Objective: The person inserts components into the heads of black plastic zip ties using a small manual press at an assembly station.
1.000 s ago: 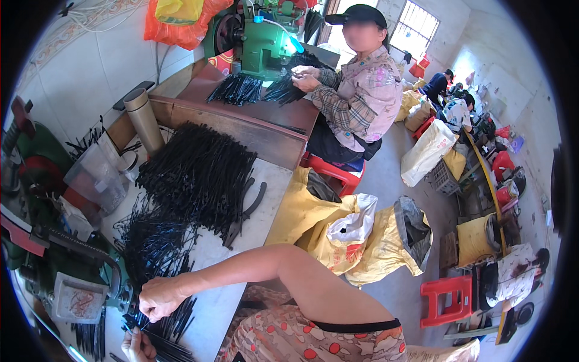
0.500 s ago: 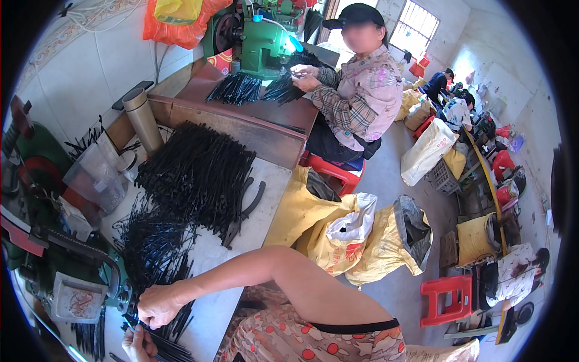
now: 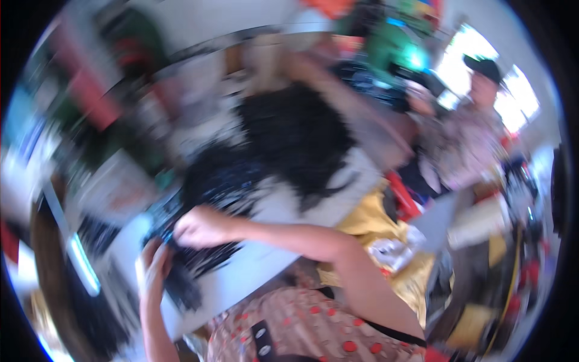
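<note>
The whole view is smeared by motion. My left hand (image 3: 154, 265) is at the near left edge of the white table (image 3: 265, 265), its fingers bent together beside thin black strands. Just right of it, my right hand (image 3: 202, 228) is curled over the strands with its knuckles up. Whatever lies between the fingers of either hand is too blurred to name. A loose heap of black strands (image 3: 220, 172) spreads beyond my hands. Farther back lies a larger, denser pile of black strands (image 3: 295, 139). More dark strands (image 3: 181, 286) stick out below my hands.
A pale tray (image 3: 114, 187) on green machinery stands left of my hands. A bright lamp tube (image 3: 84, 265) is at the lower left. Yellow sacks (image 3: 368, 226) stand beside the table's right edge. A person in a cap (image 3: 464, 142) sits at the far right by a green machine (image 3: 386, 51).
The view has swung left, so the table, piles and co-worker appear farther right and blurred. My hands stay close together among the strands; my left forearm now shows.
</note>
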Tool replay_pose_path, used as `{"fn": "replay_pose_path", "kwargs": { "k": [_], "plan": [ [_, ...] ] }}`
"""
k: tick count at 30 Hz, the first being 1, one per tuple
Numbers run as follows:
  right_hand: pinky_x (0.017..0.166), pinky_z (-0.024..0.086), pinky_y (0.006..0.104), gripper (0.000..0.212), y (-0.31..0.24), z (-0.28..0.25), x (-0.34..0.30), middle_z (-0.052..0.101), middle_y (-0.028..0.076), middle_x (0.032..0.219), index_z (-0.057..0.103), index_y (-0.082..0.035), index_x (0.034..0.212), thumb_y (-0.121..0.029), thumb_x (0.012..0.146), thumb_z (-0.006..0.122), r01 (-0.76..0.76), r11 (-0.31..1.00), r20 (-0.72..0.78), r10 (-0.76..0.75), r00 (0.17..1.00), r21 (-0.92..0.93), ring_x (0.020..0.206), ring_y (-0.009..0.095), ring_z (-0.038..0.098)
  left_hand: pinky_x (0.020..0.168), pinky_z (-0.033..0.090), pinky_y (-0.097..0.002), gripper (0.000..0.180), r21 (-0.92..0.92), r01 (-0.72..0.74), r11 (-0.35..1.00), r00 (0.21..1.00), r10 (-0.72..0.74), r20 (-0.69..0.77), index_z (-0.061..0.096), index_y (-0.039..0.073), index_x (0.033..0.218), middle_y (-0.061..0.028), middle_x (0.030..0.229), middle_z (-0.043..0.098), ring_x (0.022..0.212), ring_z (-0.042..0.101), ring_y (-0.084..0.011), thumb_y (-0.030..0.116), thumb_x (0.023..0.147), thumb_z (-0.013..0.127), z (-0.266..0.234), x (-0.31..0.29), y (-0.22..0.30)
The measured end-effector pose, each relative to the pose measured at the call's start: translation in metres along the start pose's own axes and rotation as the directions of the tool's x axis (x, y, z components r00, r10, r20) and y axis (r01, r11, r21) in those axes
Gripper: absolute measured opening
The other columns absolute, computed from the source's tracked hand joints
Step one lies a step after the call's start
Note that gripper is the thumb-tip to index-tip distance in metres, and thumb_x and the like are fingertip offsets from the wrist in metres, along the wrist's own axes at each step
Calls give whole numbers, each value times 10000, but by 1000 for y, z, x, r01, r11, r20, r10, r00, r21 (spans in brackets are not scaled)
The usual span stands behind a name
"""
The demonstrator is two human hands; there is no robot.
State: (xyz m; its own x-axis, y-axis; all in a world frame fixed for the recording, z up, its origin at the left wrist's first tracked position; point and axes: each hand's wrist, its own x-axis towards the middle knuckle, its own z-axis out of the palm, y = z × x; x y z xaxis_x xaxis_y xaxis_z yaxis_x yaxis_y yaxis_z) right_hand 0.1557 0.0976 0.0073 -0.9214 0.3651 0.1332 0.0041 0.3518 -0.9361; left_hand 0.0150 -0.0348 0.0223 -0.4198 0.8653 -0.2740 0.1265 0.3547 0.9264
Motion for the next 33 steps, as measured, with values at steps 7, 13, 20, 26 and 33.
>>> {"fn": "replay_pose_path", "kwargs": {
  "k": [7,13,20,26,33],
  "plan": [
    [442,363,184,175,9,-14,13,518,10,587,591,41,833,-122,806,534,-138,956,-96,167,981,258,497,56,469,564,420,-259,196,285,-114,952,990,131,-45,533,-46,946,-88,716,547,581,520,-121,54,805,441,-1,10,-5],
    [409,306,181,170,6,-3,31,489,-6,544,594,44,843,-111,793,547,-229,918,-76,267,961,324,472,41,432,411,387,-235,211,148,-168,975,946,202,-255,571,-70,946,-107,666,560,417,487,-101,37,768,531,-1,18,-10],
    [394,264,161,208,9,-9,27,476,-19,607,581,79,903,-96,791,568,-237,864,-108,314,943,444,492,29,391,619,439,-254,189,219,-207,953,911,269,-311,584,-50,908,-138,751,595,643,570,-163,36,743,553,8,32,-9],
    [389,250,156,198,9,-8,28,460,-25,600,578,78,914,-83,801,555,-220,846,-91,299,950,485,488,23,367,645,438,-257,185,150,-209,966,918,246,-312,587,-48,896,-146,769,599,683,581,-182,35,734,558,9,33,-10],
    [391,248,157,169,12,-7,32,456,-26,608,584,66,894,-73,804,548,-183,865,-98,256,962,467,487,21,359,644,438,-254,179,164,-229,960,912,270,-310,591,-45,892,-140,760,601,686,578,-171,22,730,554,8,34,-11]
  ]
}}
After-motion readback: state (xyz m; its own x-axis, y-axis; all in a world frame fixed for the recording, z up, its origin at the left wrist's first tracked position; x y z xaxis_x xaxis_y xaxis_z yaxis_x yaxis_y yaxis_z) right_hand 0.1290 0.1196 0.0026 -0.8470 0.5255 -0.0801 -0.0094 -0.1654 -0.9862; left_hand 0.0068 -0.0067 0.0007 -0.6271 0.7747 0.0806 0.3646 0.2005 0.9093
